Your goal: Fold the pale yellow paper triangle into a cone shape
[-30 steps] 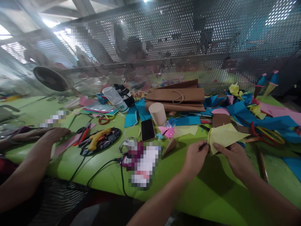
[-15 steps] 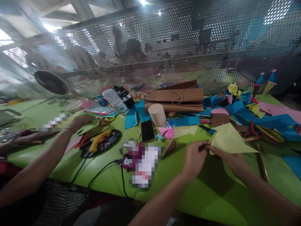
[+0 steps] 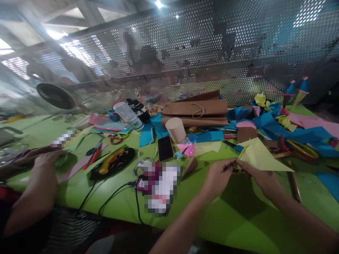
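Just above the green table (image 3: 201, 208), a sheet of yellow paper (image 3: 261, 157) is held up between my two hands, its near left edge curled over. My left hand (image 3: 218, 174) is closed, its fingertips pinching the paper's left corner. From the other side my right hand (image 3: 255, 174) grips the same corner, thumb forward, and its lower fingers are partly hidden. A small brown paper cone (image 3: 191, 165) lies left of my left hand. Right of my right hand is a brown stick-like thing (image 3: 294, 181).
A phone (image 3: 165, 149), a cream cup-shaped roll (image 3: 176, 129), a purple power strip (image 3: 144, 185) with cables, and a yellow glue gun (image 3: 112, 160) lie to the left. Brown folded paper (image 3: 194, 111) and blue scraps (image 3: 270, 123) fill the back. A co-worker's hands (image 3: 50, 157) rest far left.
The co-worker's arm has drawn back left, away from the scissors and paper scraps. My hands keep the yellow paper pinched, with only a slight shift of fingers. The view moved a little.
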Motion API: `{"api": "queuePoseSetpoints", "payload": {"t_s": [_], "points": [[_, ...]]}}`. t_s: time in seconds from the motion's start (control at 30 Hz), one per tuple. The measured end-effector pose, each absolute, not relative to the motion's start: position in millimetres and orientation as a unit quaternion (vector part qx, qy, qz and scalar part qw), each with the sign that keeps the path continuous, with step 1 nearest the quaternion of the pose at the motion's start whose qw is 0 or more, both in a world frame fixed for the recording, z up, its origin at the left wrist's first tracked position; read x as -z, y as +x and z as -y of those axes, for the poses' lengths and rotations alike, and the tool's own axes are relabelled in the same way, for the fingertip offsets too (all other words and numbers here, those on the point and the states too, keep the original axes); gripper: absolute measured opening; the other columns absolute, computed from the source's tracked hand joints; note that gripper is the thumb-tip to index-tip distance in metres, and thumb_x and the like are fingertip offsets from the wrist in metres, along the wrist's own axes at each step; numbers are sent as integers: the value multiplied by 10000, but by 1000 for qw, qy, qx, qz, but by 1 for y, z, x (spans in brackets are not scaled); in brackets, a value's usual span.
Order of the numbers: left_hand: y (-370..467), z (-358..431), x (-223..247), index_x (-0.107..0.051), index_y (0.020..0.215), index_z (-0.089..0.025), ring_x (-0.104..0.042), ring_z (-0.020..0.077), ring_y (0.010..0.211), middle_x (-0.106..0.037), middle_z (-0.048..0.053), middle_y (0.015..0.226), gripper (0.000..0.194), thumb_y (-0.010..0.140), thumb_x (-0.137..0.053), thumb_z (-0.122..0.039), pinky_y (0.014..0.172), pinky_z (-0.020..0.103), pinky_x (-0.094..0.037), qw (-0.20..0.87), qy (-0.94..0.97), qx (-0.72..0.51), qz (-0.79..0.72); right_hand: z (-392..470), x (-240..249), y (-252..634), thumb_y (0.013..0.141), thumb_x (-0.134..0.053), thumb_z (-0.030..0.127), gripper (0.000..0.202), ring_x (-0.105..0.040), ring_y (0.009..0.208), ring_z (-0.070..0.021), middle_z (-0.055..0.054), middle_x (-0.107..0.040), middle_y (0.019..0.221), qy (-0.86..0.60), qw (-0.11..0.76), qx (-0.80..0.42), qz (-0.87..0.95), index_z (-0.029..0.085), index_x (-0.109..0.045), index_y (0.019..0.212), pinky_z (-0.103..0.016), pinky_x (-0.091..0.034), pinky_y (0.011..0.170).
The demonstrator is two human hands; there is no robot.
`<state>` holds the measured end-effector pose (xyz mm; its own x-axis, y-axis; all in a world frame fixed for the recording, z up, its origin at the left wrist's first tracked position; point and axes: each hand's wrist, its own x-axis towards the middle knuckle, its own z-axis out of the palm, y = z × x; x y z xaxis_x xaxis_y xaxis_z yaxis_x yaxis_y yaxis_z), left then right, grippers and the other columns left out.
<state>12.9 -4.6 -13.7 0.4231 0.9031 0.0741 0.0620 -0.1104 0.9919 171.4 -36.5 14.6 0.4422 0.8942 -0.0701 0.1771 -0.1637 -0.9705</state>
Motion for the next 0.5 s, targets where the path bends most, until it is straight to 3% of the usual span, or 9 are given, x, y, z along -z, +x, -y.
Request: {"api": "queuePoseSetpoints", "payload": {"t_s": [0.13, 0.3, 0.5], "points": [[12, 5, 12, -772, 1232, -201, -720, 249, 1108, -791, 45, 1182, 426, 919, -496, -117, 1020, 364, -535, 539, 664, -371, -363, 39, -26, 169, 573, -792, 557, 363, -725, 926, -331, -61, -786, 956, -683, 500, -353, 400, 277, -768, 803, -420, -593, 821], [10, 6, 9, -785, 1180, -204, -719, 222, 1002, -802, 25, 1087, 433, 901, -477, -83, 932, 309, -534, 506, 690, -365, -366, 41, -35, 168, 574, -712, 634, 454, -717, 926, -350, -88, -773, 928, -705, 470, -350, 400, 255, -788, 812, -444, -590, 826], [11, 6, 11, -800, 1059, -182, -717, 200, 926, -801, 26, 999, 383, 899, -465, -86, 851, 264, -531, 451, 717, -345, -404, 42, -31, 173, 670, -660, 659, 465, -710, 940, -362, -87, -722, 752, -715, 434, -327, 440, 245, -803, 825, -435, -587, 799]]}}
